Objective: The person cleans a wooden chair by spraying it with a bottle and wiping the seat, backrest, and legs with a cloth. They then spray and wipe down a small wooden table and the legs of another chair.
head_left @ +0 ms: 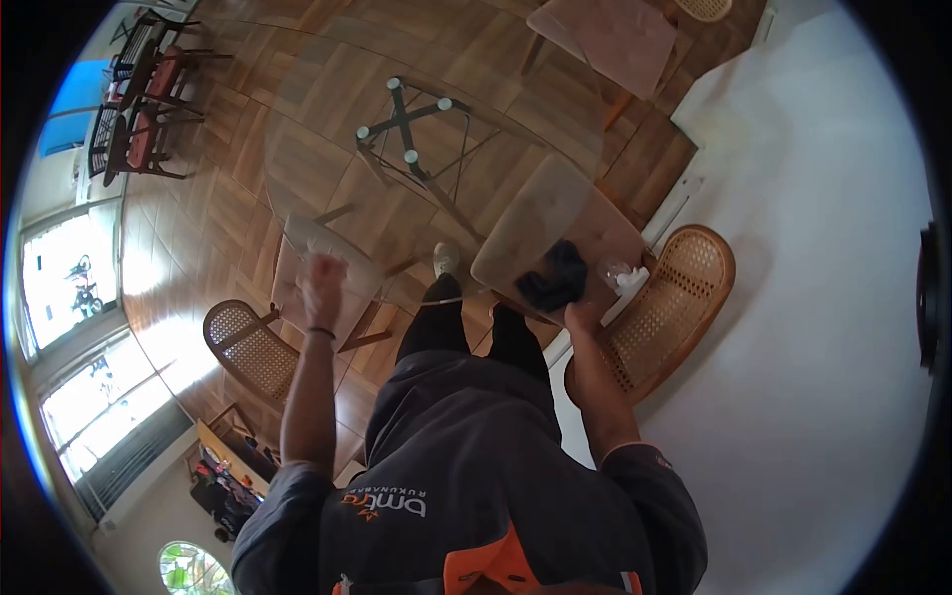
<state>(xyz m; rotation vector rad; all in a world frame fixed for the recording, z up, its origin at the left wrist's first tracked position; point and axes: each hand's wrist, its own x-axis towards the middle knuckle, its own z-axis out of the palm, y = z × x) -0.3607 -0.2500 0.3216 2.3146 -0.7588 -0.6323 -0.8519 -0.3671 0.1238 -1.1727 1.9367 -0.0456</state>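
My left hand (323, 286), with a dark band at its wrist, is raised over the near left side of the round glass tabletop (327, 129). Its fingers look curled and slightly blurred, and what they hold, if anything, is hidden. On the other side, my right hand (583, 315) is closed at the lower edge of a dark, bunched cloth (555, 278). The cloth overlaps a pink cushioned chair seat (531, 223) in this view. Just right of the cloth is a clear bottle with a white spray head (628, 281).
Cane-backed chairs stand on both sides, with one backrest (679, 297) by the white wall (823, 297) and another (248, 342) at left. A crossed metal table base (407, 124) shows through the glass. Another pink chair (615, 40) sits at the far side.
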